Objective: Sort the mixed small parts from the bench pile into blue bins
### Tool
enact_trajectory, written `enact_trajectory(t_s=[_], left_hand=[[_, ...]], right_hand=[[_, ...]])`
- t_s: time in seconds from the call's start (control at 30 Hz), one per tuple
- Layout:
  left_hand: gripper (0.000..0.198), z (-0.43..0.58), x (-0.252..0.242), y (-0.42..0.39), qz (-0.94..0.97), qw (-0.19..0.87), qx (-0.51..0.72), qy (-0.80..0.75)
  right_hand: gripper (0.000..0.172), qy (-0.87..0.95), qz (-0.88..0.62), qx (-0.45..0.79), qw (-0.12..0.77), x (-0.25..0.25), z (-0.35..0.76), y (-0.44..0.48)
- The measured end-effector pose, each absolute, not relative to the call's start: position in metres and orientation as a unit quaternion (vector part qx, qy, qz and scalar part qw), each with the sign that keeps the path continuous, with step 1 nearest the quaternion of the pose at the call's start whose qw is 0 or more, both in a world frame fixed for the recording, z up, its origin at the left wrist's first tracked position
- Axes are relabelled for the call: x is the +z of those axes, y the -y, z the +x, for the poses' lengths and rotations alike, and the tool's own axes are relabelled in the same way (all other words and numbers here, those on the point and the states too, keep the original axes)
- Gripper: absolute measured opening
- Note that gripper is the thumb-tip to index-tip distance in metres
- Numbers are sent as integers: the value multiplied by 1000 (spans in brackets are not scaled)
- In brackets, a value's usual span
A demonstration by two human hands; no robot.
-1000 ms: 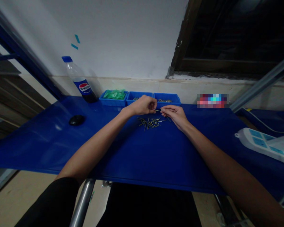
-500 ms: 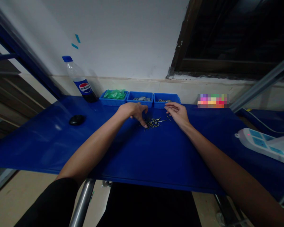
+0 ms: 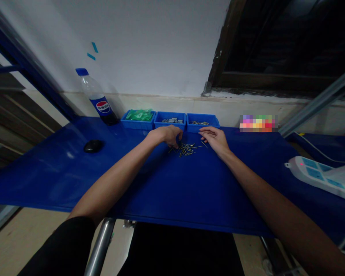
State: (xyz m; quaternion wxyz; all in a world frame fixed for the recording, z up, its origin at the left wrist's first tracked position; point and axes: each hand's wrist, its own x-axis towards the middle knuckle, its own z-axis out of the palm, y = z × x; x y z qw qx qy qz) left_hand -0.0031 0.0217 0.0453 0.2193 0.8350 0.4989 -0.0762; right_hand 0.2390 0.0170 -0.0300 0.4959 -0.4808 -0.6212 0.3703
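A loose pile of thin, dull metal pieces [image 3: 186, 149], resembling small drill bits, lies on the blue table [image 3: 178, 191]. My left hand [image 3: 170, 135] reaches over the pile's left edge, fingers bent downward, with a gap between thumb and forefinger. Nothing shows in that gap. To the right of the pile, my right hand [image 3: 215, 138] hovers low with thumb and fingertips drawn together. Anything between those fingertips is too small to make out. One separate thin piece [image 3: 204, 144] lies beside the right hand.
Behind the hands stand blue bins: one with green plastic packets [image 3: 139, 114], one with small grey pieces [image 3: 173, 120], one with thin metal pieces [image 3: 199, 123]. A cola bottle [image 3: 103, 106] and black mouse [image 3: 93, 146] are left, a white power strip [image 3: 319, 174] right.
My left hand has shifted slightly right, and its thumb has drawn up toward the fingers from the pile. The right hand has barely moved.
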Motion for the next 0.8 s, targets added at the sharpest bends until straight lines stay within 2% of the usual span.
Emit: enact_trajectory(t_s=[0.13,0.33,0.57,0.8], left_hand=[[38,2,45,-19,842,204,-68,-495],[44,6,46,-19,866,159,-43,-472],[48,4,48,-23,858,180,-5,-482],[39,3,57,-23,837,229,123,-482]], right_hand=[[24,614,-481,381,497,-29,238,-16],[25,614,-483,383,493,-28,237,-15],[22,612,-479,385,497,-28,235,-13],[21,630,-461,370,504,-20,234,-9]])
